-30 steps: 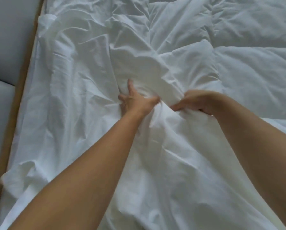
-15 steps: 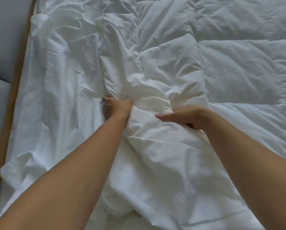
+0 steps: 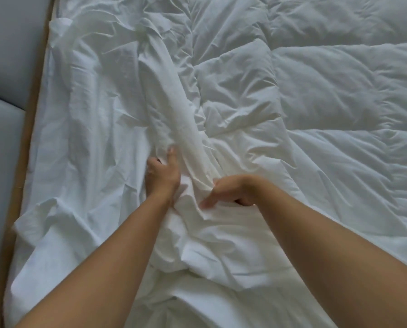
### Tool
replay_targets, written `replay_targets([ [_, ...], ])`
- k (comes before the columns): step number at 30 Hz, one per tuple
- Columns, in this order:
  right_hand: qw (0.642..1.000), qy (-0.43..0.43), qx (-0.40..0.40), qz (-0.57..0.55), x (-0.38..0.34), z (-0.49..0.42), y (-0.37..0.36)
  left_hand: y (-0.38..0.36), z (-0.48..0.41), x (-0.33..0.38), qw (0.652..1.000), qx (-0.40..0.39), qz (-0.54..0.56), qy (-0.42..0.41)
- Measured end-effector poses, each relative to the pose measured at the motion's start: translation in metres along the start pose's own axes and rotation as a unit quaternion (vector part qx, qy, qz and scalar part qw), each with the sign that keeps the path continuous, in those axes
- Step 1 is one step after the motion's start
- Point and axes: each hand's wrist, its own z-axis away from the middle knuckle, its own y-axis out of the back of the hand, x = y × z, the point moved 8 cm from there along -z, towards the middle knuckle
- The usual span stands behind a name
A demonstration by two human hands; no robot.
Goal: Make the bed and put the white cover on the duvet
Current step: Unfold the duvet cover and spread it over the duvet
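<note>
cover (image 3: 181, 124) bunched, held by left grip (image 3: 162, 176), right grip (image 3: 232, 193)

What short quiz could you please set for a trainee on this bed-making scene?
1. True or false: the left hand lies flat and open, holding nothing.
2. On which side of the hands does the quilted duvet lie? A) left B) right C) it is out of view
3. Fill in: the left hand and the right hand both grip a bunched ridge of the white ____.
Key: 1 false, it grips the white cover; 2 B; 3 cover.
</note>
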Motion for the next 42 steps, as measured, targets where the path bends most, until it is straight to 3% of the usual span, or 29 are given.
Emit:
replay_targets([
  [3,0.997,0.024,0.064,-0.034,0.002,-0.003,0.003,0.002,0.011,-0.003,0.982,-0.073,-0.14,-0.102],
  [5,0.99,0.044,0.111,-0.081,0.007,0.006,0.019,-0.004,0.02,-0.015,0.958,-0.153,-0.208,-0.124],
  [7,0.979,0.051,0.161,-0.114,0.013,0.017,0.036,-0.012,0.027,-0.025,0.956,-0.219,-0.172,-0.093],
  [9,0.967,0.066,0.19,-0.154,0.02,0.02,0.045,-0.016,0.031,-0.024,0.962,-0.227,-0.131,-0.08],
  [11,0.943,0.096,0.209,-0.24,0.026,0.019,0.045,-0.013,0.033,-0.018,0.958,-0.218,-0.16,-0.099],
  [14,0.913,0.124,0.171,-0.35,0.036,0.011,0.035,0.003,0.036,-0.007,0.933,-0.22,-0.25,-0.14],
  [17,0.935,0.091,0.05,-0.34,0.044,0.01,0.012,0.02,0.04,0.006,0.911,-0.224,-0.303,-0.168],
  [20,0.964,0.039,-0.043,-0.259,0.043,0.018,-0.004,0.024,0.045,0.008,0.924,-0.259,-0.227,-0.166],
  [22,0.982,0.017,-0.048,-0.182,0.042,0.018,-0.005,0.022,0.053,0.011,0.94,-0.285,-0.119,-0.144],
  [24,0.99,0.02,-0.033,-0.139,0.037,0.018,-0.005,0.023,0.056,0.03,0.955,-0.267,0.011,-0.129],
  [26,0.991,0.023,0.006,-0.131,0.037,0.02,0.0,0.032,0.047,0.068,0.965,-0.187,0.125,-0.134],
  [27,0.992,0.033,0.033,-0.121,0.036,0.022,0.006,0.036,0.043,0.091,0.964,-0.15,0.167,-0.143],
  [29,0.99,0.055,0.091,-0.098,0.033,0.03,0.018,0.026,0.047,0.139,0.946,-0.154,0.221,-0.18],
  [30,0.987,0.066,0.112,-0.094,0.032,0.033,0.024,0.011,0.054,0.154,0.938,-0.183,0.21,-0.206],
  [32,0.975,0.092,0.162,-0.121,0.031,0.041,0.035,-0.022,0.067,0.16,0.937,-0.224,0.05,-0.264],
  [35,0.957,0.11,0.225,-0.143,0.033,0.05,0.052,-0.04,0.077,0.117,0.914,-0.186,-0.177,-0.312],
  [37,0.925,0.127,0.317,-0.165,0.033,0.062,0.079,-0.044,0.081,0.08,0.901,-0.19,-0.238,-0.309],
  [40,0.799,0.142,0.576,-0.101,0.025,0.118,0.141,-0.061,0.085,0.022,0.843,-0.236,-0.408,-0.258],
  [42,0.712,0.13,0.689,-0.034,0.017,0.157,0.174,-0.068,0.086,0.003,0.818,-0.238,-0.465,-0.24],
])
